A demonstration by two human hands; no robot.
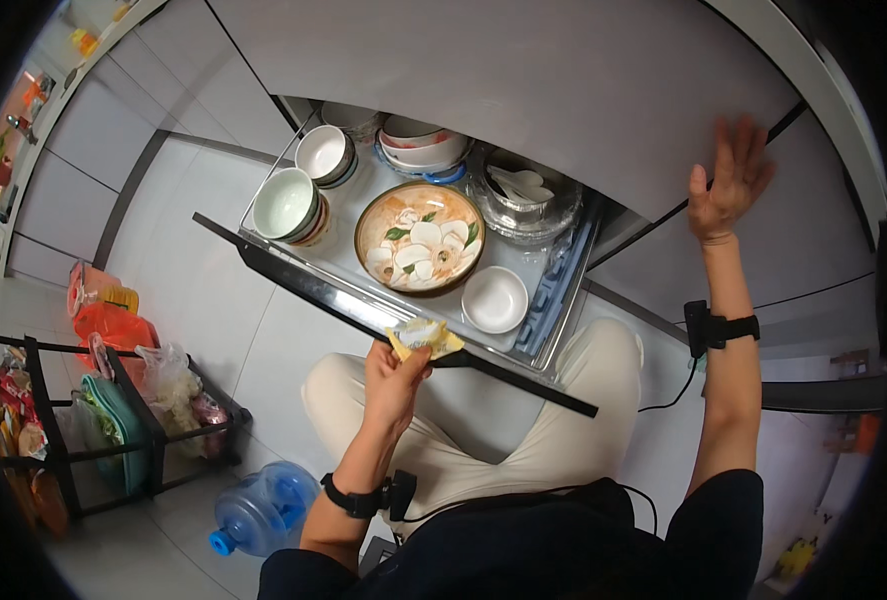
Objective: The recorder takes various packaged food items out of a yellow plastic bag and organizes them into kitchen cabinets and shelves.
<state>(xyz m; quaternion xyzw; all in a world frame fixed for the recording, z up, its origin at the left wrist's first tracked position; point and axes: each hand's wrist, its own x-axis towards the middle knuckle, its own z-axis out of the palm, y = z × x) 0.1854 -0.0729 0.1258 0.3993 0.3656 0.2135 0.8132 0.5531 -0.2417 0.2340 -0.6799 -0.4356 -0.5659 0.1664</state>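
Observation:
My left hand (394,390) pinches a small yellow-and-white wrapped packet (422,339) at the front edge of the pulled-out drawer (323,281). My right hand (728,180) is raised, fingers spread, near the grey cabinet front; it holds nothing, and whether it touches the panel I cannot tell. In the drawer lies a large flower-painted plate (422,244) with a small white dish (495,299) beside it. Stacked bowls (287,202) stand on the drawer's left side. White spoons (520,185) rest in a metal bowl towards the back right.
Below and left, a blue water jug (263,510) lies on the tiled floor. A black rack (150,442) holds bags of food, with a red plastic bag (117,330) behind it. My bent legs (601,367) flank the drawer front. A cable (676,401) hangs from my right wrist strap.

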